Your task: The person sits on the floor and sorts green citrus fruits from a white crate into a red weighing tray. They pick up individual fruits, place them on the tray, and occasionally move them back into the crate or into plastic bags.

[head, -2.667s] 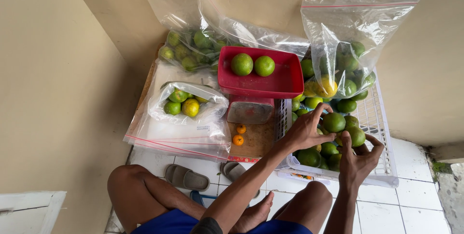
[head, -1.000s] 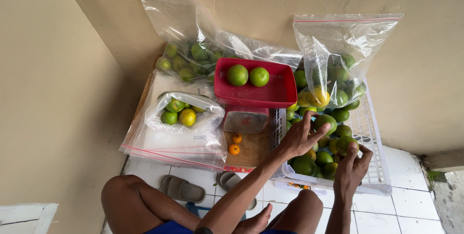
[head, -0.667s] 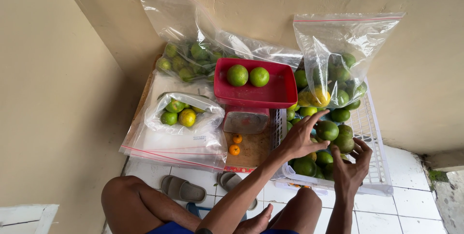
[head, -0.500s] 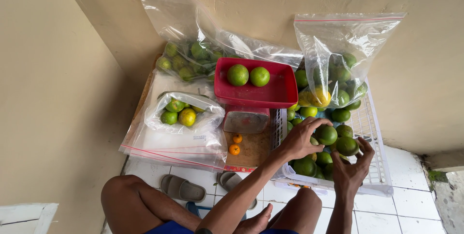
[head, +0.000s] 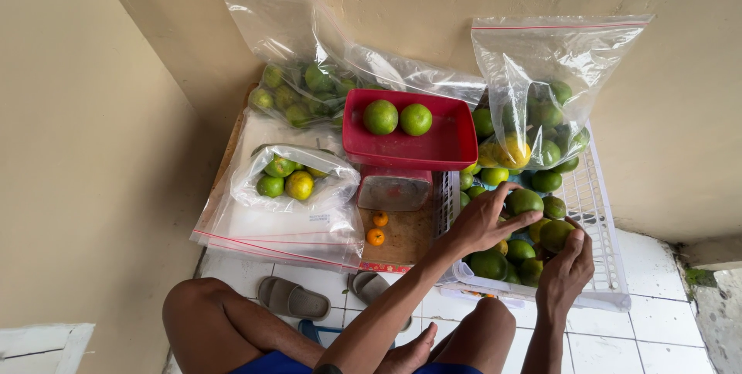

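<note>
A white plastic crate [head: 599,212] holds several green and yellowish citrus fruits. My left hand [head: 481,223] reaches into it, with index finger and thumb curled around a green fruit [head: 525,201]. Close beside it, my right hand [head: 570,264] grips a yellow-green fruit [head: 555,233] at its fingertips, low over the pile. A red tray [head: 448,146] on a small scale [head: 396,188] carries two green fruits [head: 398,117] just left of the crate.
An open clear bag of fruit [head: 545,96] stands at the crate's back. Another full bag [head: 309,84] leans on the wall, and a small bag [head: 290,177] lies on flat bags. Two tiny orange fruits [head: 376,228] sit on a board. Sandals [head: 294,297] lie by my knees.
My left hand has moved from spread flat over the pile to curling around one green fruit. My right hand has risen slightly with its fruit.
</note>
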